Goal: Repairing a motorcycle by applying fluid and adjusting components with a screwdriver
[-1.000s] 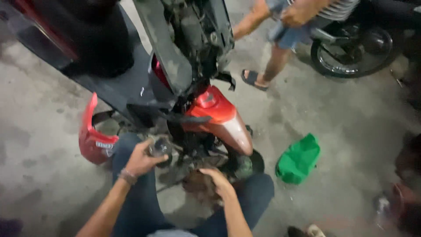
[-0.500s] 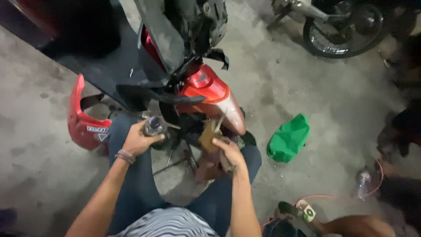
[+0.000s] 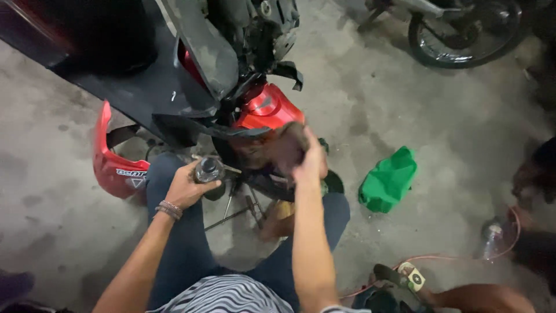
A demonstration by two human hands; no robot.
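Now the right hand (image 3: 310,165) has come up from the floor by the red scooter's front fender (image 3: 266,110), fingers closed on a blurred brownish rag-like wad (image 3: 284,148), while the left hand (image 3: 188,188) stays clasped around a small round grey metal part (image 3: 208,170) beneath the nose.

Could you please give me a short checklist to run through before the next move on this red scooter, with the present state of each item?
1. Left hand has a firm hold on the round metal part: ok.
2. Right hand grips the brown rag: ok, though blurred.
3. Tools on the floor within reach: ok.
4. Floor free of clutter: not ok, green container and red hose lie close.
5. Scooter steady: cannot tell.
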